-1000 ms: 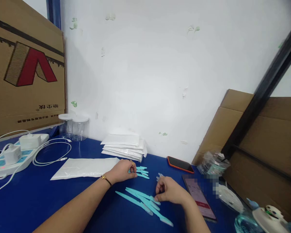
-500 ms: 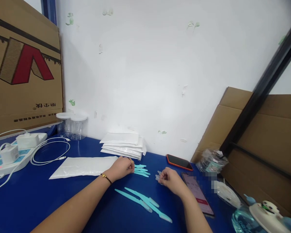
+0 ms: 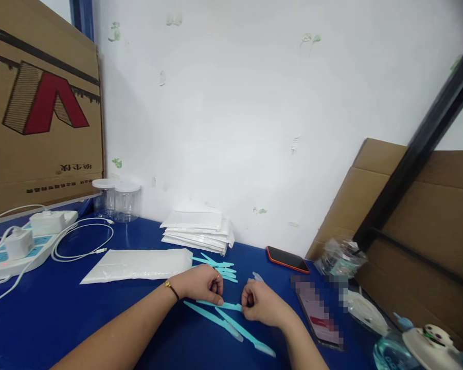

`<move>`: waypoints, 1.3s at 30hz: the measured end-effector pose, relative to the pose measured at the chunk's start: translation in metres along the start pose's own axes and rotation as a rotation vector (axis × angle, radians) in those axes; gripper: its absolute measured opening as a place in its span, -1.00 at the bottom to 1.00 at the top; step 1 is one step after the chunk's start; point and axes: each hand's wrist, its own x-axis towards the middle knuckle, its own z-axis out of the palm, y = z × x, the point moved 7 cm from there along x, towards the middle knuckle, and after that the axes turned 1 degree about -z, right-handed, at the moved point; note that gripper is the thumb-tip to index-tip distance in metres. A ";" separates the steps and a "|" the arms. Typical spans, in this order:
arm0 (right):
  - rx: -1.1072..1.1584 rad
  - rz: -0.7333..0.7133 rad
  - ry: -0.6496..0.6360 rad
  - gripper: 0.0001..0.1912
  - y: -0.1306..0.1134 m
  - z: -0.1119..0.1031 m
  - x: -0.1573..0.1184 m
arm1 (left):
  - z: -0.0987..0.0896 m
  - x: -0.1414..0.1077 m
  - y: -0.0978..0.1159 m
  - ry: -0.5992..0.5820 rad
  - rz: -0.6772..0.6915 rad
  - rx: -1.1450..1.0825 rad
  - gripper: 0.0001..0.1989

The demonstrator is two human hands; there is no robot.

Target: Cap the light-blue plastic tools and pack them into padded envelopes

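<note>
A turquoise eyebrow razor (image 3: 231, 307) is pinched at its right end by my right hand (image 3: 263, 304). My left hand (image 3: 202, 285), fingers curled, has its thumb against the same razor's middle; part of its grip is hidden. Just below, two more turquoise razors lie on the blue table, a left one (image 3: 210, 317) and a right one (image 3: 247, 331). Behind my left hand is a group of several turquoise razors (image 3: 226, 270), partly covered by it. Small translucent pieces (image 3: 256, 276) lie behind my right hand, which partly hides them.
A white padded mailer (image 3: 139, 264) lies left of the razors, with a stack of white mailers (image 3: 195, 231) behind. Right are an orange-edged phone (image 3: 287, 258) and a lit phone (image 3: 318, 313). A power strip (image 3: 42, 252), cable and lidded clear jars (image 3: 127, 203) stand left.
My left hand has come nearer from the razor group, uncovering more razors there. My right hand has moved toward me and left from the translucent pieces, and now grips a razor.
</note>
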 end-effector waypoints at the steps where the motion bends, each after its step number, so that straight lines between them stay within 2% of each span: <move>1: -0.018 -0.012 0.028 -0.91 -0.001 -0.002 0.001 | 0.002 0.001 0.000 -0.008 -0.004 0.002 -0.75; 4: -0.045 -0.066 0.068 -0.95 -0.005 -0.007 0.002 | -0.001 0.003 0.000 0.022 -0.023 0.056 -0.87; 7: -0.076 -0.064 0.115 -0.92 0.003 -0.017 0.003 | -0.015 0.003 -0.004 0.122 -0.031 0.184 -0.93; 12: -0.089 0.071 0.235 -0.93 0.031 -0.040 -0.002 | -0.046 -0.003 -0.027 0.304 -0.165 0.300 -0.89; 14: -0.020 0.075 0.230 -0.96 0.034 -0.043 -0.005 | -0.051 -0.006 -0.026 0.350 -0.169 0.273 -0.80; 16: 0.089 0.039 0.137 -0.95 0.030 -0.038 -0.007 | -0.043 -0.006 -0.015 0.303 -0.101 0.187 -0.76; 18: 0.177 0.002 -0.007 -0.90 0.024 -0.027 -0.009 | -0.026 -0.004 0.003 0.179 0.002 0.085 -0.76; 20: 0.217 -0.019 -0.089 -0.88 0.021 -0.022 -0.011 | -0.006 -0.001 0.019 0.052 0.088 0.031 -0.75; 22: 0.228 -0.014 -0.079 -0.90 0.021 -0.024 -0.012 | 0.009 0.002 0.028 -0.029 0.128 0.030 -0.78; 24: 0.224 0.008 -0.042 -0.91 0.023 -0.031 -0.014 | 0.018 0.006 0.027 -0.063 0.115 0.049 -0.85; 28: 0.222 0.051 -0.093 -0.85 0.026 -0.035 -0.019 | 0.010 0.009 0.016 0.029 0.045 0.127 -0.92; 31: 0.246 0.085 -0.163 -0.83 0.031 -0.027 -0.018 | 0.000 0.007 0.008 0.102 -0.004 0.172 -0.92; 34: 0.301 0.117 -0.178 -0.89 0.038 -0.018 -0.015 | -0.007 0.006 -0.001 0.132 -0.061 0.160 -0.90; 36: 0.293 0.118 -0.125 -0.89 0.042 -0.021 -0.013 | -0.013 0.006 -0.006 0.166 -0.065 0.179 -0.90; 39: 0.177 0.134 0.055 -0.88 0.047 -0.040 -0.011 | -0.029 0.003 -0.016 0.244 -0.105 0.242 -0.89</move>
